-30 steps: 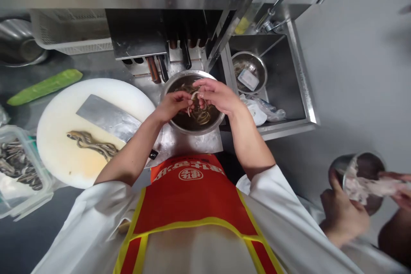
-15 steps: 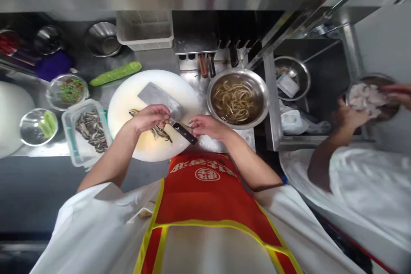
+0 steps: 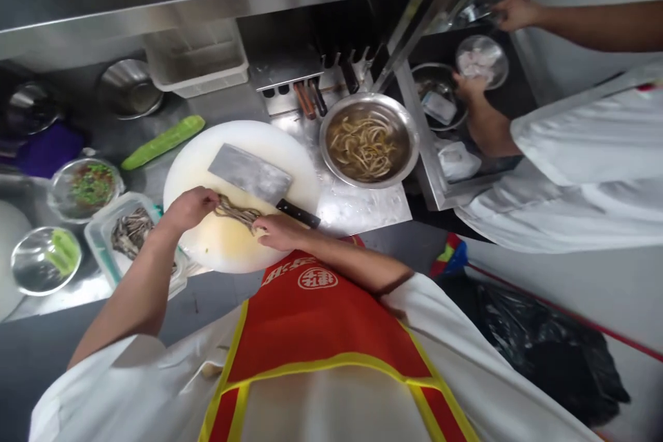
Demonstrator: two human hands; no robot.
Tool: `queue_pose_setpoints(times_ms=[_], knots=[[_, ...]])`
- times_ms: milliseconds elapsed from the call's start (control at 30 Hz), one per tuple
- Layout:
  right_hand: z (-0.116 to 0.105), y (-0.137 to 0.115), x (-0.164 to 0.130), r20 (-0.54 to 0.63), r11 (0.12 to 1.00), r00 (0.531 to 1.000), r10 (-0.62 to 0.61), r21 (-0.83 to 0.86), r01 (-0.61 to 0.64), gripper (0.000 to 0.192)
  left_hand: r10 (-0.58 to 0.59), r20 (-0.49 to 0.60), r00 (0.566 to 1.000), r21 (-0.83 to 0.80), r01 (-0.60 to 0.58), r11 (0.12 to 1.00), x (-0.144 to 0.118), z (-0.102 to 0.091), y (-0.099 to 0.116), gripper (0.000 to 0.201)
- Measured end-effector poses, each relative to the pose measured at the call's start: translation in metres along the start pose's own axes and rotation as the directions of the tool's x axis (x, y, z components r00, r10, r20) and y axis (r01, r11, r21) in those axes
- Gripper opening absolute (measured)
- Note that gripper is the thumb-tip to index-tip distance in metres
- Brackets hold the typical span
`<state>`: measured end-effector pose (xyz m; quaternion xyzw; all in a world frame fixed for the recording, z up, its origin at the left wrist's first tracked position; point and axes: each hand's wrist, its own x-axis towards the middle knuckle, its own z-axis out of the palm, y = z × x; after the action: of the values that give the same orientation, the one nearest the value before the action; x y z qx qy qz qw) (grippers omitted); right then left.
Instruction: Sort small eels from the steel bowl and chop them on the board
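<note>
On the round white cutting board (image 3: 186, 242) lies a bundle of long, thin grey-brown strips (image 3: 237, 214); what food they are I cannot tell. My left hand (image 3: 193, 210) has its fingers closed on the bundle's left end. At the other end, my right hand (image 3: 282, 231) pinches the strips. A cleaver (image 3: 251, 171) rests flat on the board just beyond, its black handle towards the right. Left of the board, a clear plastic container (image 3: 106, 248) holds more dark strips. A steel bowl (image 3: 413, 145) of liquid with pale brown strips stands on the right.
A cucumber-like green vegetable (image 3: 164, 143), a white basket (image 3: 207, 79) and a knife rack (image 3: 290, 72) are behind the board. Small bowls stand at left. A steel shelf (image 3: 217, 3) overhangs the counter. At the right sink, a co-worker's hand (image 3: 472, 86) holds a bowl.
The strips are now drawn together into a bundle between my hands. My right hand has moved left, off the cleaver handle area. The view has shifted; the co-worker's one hand reached towards the tap.
</note>
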<state>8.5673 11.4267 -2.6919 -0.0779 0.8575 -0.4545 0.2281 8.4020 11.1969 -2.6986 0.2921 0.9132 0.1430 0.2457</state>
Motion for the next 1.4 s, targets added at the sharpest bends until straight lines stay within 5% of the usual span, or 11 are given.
queue_pose_setpoints(times_ms=[200, 333, 467, 633, 767, 933, 1133, 1233, 1400], knots=[[-0.043, 0.011, -0.048, -0.001, 0.992, 0.993, -0.115, 0.042, 0.115, 0.037, -0.035, -0.033, 0.999, 0.228, 0.042, 0.973, -0.004, -0.006, -0.003, 0.030], [-0.110, 0.037, -0.076, -0.220, 0.993, 0.974, 0.053, 0.112, -0.029, 0.021, -0.120, -0.158, 0.980, 0.234, 0.156, 0.960, -0.008, -0.020, 0.026, 0.031], [-0.180, 0.078, -0.071, -0.495, 0.956, 0.849, 0.184, -0.110, -0.271, 0.022, -0.073, -0.283, 0.956, 0.103, 0.106, 0.989, 0.006, -0.034, 0.090, 0.030], [-0.206, 0.110, -0.039, -0.288, 0.797, 0.892, 0.349, -0.409, -0.444, 0.030, 0.092, -0.306, 0.948, -0.128, -0.136, 0.982, 0.047, -0.030, 0.192, 0.027], [-0.219, 0.112, -0.034, -0.195, 0.811, 0.919, 0.344, -0.431, -0.395, 0.024, 0.203, -0.294, 0.934, -0.294, -0.291, 0.911, 0.093, -0.010, 0.253, 0.024], [-0.268, 0.117, -0.058, -0.136, 0.977, 0.967, 0.214, 0.041, -0.211, 0.017, 0.331, -0.180, 0.926, -0.479, -0.377, 0.793, 0.147, 0.011, 0.292, 0.024], [-0.304, 0.121, -0.093, -0.203, 0.780, 0.952, 0.231, 0.623, -0.056, 0.024, 0.336, -0.141, 0.931, -0.899, -0.262, 0.350, 0.183, 0.022, 0.320, 0.030], [-0.313, 0.120, -0.103, -0.229, 0.688, 0.947, 0.224, 0.725, 0.013, 0.026, 0.383, -0.089, 0.920, -0.933, -0.211, 0.290, 0.191, 0.029, 0.335, 0.031], [-0.325, 0.123, -0.111, -0.231, 0.661, 0.954, 0.192, 0.749, 0.049, 0.029, 0.429, -0.054, 0.902, -0.966, -0.156, 0.207, 0.190, 0.038, 0.347, 0.036]])
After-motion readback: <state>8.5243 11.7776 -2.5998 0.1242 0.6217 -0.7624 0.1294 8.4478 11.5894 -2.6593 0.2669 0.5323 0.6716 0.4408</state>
